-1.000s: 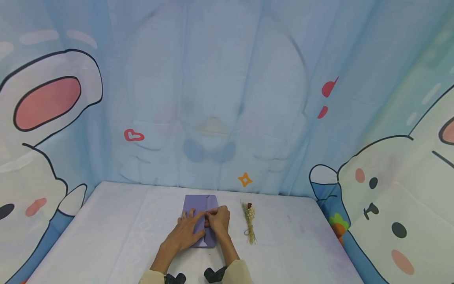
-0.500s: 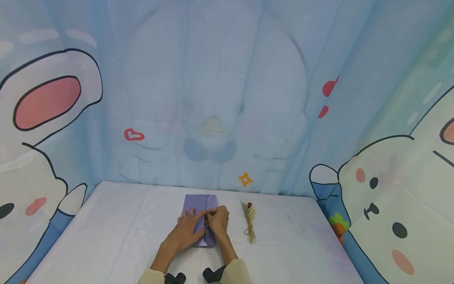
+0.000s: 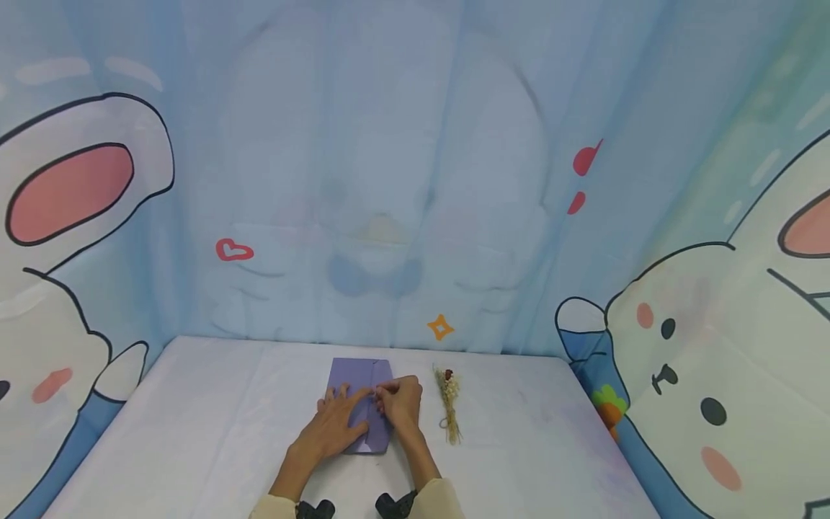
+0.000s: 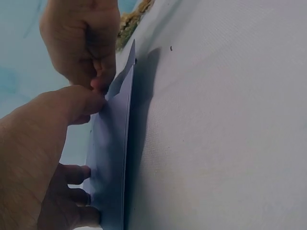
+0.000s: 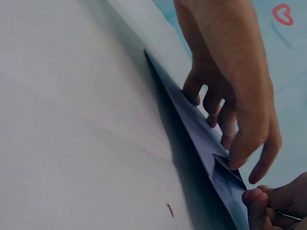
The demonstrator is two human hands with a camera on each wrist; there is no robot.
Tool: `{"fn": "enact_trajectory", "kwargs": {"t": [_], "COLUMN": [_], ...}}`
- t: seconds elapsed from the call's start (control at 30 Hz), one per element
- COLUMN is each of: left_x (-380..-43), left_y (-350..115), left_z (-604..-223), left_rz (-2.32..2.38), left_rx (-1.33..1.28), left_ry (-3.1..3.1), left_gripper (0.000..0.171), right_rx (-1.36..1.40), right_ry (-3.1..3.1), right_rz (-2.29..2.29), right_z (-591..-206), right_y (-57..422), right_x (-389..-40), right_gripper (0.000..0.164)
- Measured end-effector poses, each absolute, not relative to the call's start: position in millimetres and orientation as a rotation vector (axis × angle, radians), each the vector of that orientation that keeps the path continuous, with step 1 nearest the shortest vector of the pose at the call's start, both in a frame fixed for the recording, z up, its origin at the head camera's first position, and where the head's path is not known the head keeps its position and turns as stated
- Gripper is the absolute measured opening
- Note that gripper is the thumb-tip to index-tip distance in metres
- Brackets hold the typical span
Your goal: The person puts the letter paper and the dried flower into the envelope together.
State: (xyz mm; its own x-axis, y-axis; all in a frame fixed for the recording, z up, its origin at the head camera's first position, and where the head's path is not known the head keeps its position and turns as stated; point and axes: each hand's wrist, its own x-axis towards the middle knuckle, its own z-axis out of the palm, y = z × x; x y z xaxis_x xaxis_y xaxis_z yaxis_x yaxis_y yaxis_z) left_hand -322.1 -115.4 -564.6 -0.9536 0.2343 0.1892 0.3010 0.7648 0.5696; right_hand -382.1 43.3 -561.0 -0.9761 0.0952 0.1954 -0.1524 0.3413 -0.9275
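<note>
A purple paper envelope (image 3: 353, 371) lies on the white cloth, its folded flap running along the right side. My left hand (image 3: 333, 422) rests on it with fingers spread, the index finger reaching to the flap. My right hand (image 3: 402, 404) has its fingers curled and pinches at the flap edge, tips against the left index fingertip. In the left wrist view, the right hand (image 4: 86, 43) comes down from above onto the envelope (image 4: 112, 139); I cannot tell whether a small piece sits in the pinch. In the right wrist view the envelope (image 5: 192, 124) shows a partly lifted flap fold.
To the right of the envelope lies a small tied bunch of dried flowers (image 3: 449, 404). A white cloth (image 3: 194, 432) covers the table. Behind it hangs a light blue curtain (image 3: 382, 144) printed with cartoon rabbits. Black wrist mounts (image 3: 395, 504) sit at both cuffs.
The head view has shifted slightly. The gap under the flap beside the right fingers looks smaller, and those fingers have moved a little. The left hand stays pressed on the envelope.
</note>
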Motion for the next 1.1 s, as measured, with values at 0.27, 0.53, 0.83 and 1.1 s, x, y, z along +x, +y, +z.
{"fn": "enact_trajectory", "kwargs": {"t": [0.27,0.53,0.83,1.1], "left_x": [-319.3,-317.5,-316.9,-316.0], "left_y": [-114.1,-112.5,-113.5,-113.2], "left_z": [-564.1,-561.8,-563.3,-561.5], "left_rz": [-0.898,-0.923,-0.941,-0.982], "left_rx": [-0.453,-0.423,-0.446,-0.441], "left_ry": [-2.816,-2.864,-2.846,-2.849], "left_gripper": [0.052,0.052,0.055,0.056], "right_rx": [0.018,-0.138,-0.322,-0.395], "right_ry": [-2.308,-2.237,-2.137,-2.102], "right_rz": [1.708,1.473,1.341,1.333], "right_z": [-552.4,-546.2,-546.1,-548.5], "right_y": [64.6,100.9,131.1,140.3], "right_x": [-387.2,-389.3,-388.6,-384.1], "right_gripper": [0.007,0.007,0.010,0.023]}}
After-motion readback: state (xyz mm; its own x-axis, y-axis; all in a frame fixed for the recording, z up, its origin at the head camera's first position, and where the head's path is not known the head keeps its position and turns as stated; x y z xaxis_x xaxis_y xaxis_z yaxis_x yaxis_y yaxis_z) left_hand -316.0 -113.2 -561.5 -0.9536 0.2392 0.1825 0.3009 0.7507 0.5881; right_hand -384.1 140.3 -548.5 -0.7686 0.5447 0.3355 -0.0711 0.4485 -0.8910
